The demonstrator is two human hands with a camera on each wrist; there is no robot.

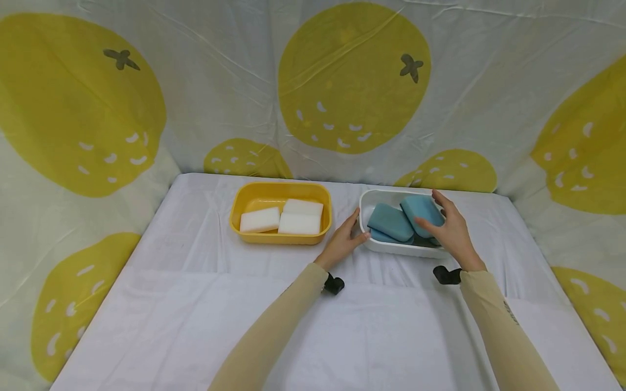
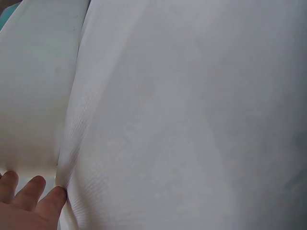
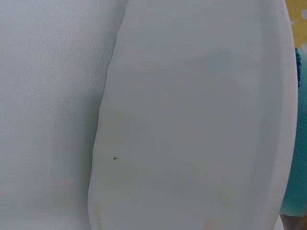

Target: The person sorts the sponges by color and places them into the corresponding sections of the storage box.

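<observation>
A white plastic basin (image 1: 391,248) stands at the back right with several blue sponges in it. My right hand (image 1: 456,231) reaches over its right end and grips one blue sponge (image 1: 419,210), thumb on the near face and fingers at the far right edge. Another blue sponge (image 1: 390,221) lies to its left, on top of one more. My left hand (image 1: 341,243) touches the basin's left end, with fingers along the outer wall and thumb at the front corner. In the right wrist view the basin's wall (image 3: 192,115) hides most of the right hand.
A yellow basin (image 1: 274,239) holding three white sponges (image 1: 299,223) stands left of the white one, close to my left hand. White cloth (image 1: 235,315) covers the table. A curtain with lemon prints (image 1: 235,108) rises behind and at both sides.
</observation>
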